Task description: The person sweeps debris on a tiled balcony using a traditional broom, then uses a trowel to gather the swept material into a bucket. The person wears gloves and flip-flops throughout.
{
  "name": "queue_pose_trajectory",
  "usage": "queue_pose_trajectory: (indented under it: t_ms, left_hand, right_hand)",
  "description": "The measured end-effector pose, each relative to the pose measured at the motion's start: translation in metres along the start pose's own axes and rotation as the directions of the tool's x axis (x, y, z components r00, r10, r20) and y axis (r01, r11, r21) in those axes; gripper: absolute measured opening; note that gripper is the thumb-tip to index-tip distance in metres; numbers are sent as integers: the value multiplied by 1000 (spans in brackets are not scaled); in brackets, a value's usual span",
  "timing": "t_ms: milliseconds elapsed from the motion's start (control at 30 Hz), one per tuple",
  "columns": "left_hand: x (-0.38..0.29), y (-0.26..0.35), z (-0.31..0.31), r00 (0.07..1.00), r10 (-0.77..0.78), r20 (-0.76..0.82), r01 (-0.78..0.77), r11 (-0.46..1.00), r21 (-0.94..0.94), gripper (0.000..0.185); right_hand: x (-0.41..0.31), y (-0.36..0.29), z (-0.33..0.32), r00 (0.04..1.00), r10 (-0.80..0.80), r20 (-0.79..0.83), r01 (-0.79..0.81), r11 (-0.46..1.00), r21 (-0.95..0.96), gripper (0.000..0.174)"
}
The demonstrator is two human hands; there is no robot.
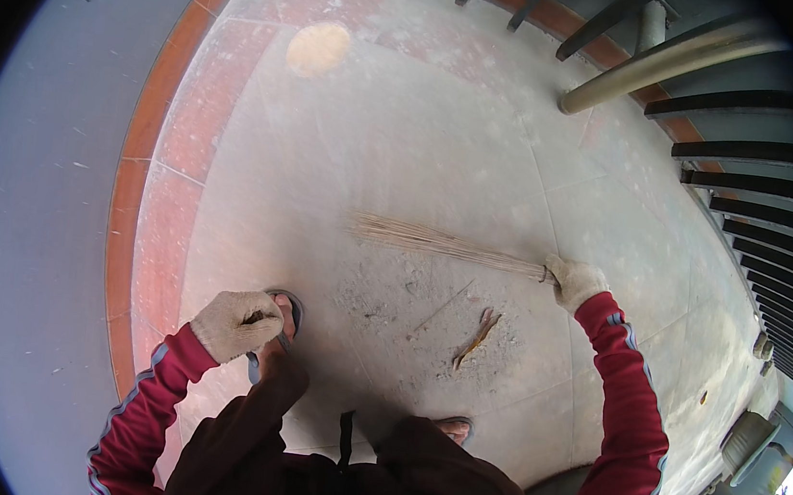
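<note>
My right hand [576, 284], in a cream knitted glove, grips a stick broom [447, 244] by its bound end. The thin bristles point left and rest at the floor, their tips slightly blurred. Just below the broom is a patch of grey dust and grit [398, 298], with a curled dry brown leaf [477, 339] and a thin twig [442, 309] in it. My left hand [238, 323], gloved alike, is curled closed above my sandalled left foot [286, 315]. A dark hollow shows between its fingers, and I see nothing held there.
Grey floor tiles [395, 124] have a red tile border [175, 217] along the blue-grey wall [52, 211] at left. Dark railing bars [762, 152] and a pale pipe [662, 69] stand at the top right. Plant pots [745, 444] sit at lower right. My other foot [457, 430] is near the debris.
</note>
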State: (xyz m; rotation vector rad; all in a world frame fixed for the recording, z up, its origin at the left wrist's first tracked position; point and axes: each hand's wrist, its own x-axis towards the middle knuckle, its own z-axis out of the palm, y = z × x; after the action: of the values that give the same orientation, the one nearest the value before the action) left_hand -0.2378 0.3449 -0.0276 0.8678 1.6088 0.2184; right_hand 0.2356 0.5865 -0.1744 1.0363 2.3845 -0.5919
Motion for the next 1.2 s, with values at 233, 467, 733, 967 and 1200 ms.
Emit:
queue_pose_trajectory:
  t_ms: [233, 467, 733, 967, 1200]
  left_hand:
    - [1, 8, 6, 999, -19, 40, 20, 1000, -4, 9]
    - [-2, 16, 12, 999, -1, 33, 2, 1000, -23, 12]
    - [-3, 26, 16, 995, -90, 51, 92, 995, -45, 14]
    - [-2, 14, 12, 998, 65, 7, -64, 994, -93, 8]
    - [-7, 25, 21, 975, 223, 25, -224, 968, 115, 11]
  right_hand:
    - [-41, 14, -8, 969, -147, -199, 117, 980, -159, 26]
    - [-57, 23, -24, 903, -106, -417, 63, 991, -117, 22]
    - [-2, 4, -18, 803, 408, -434, -353, 913, 205, 20]
    - [-61, 16, -8, 963, 126, -237, -144, 988, -62, 21]
    - [-72, 17, 46, 763, 586, -273, -487, 799, 352, 18]
